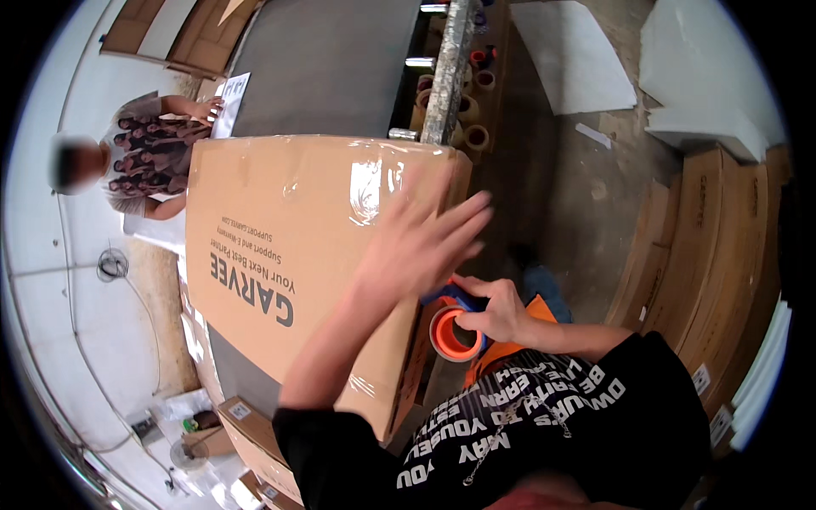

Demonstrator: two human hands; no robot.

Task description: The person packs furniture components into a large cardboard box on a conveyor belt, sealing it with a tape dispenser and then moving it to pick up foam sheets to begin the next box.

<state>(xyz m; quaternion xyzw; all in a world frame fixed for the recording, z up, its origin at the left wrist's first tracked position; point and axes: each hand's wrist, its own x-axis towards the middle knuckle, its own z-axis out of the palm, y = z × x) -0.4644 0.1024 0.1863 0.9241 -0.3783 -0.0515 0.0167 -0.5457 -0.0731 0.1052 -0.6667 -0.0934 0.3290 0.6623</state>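
A large brown cardboard box (314, 183) with dark print lies in front of me, shiny clear tape along its right side and corners. Over that right edge my left hand (416, 246) is stretched out, fingers spread and slightly blurred, holding nothing. Whether its palm touches the cardboard, I cannot tell. Close beside the box's right side, my right hand (501, 313) grips a tape dispenser (455, 333) in orange and blue. The dispenser's handle is partly hidden by my fingers.
The box rests on a grey conveyor belt (327, 68) with a metal side rail (449, 76). Several tape rolls (476, 136) sit below the rail. Across the belt, a co-worker (153, 153) touches white paper (231, 102). Long cartons (705, 229) and white foam (705, 76) stand right.
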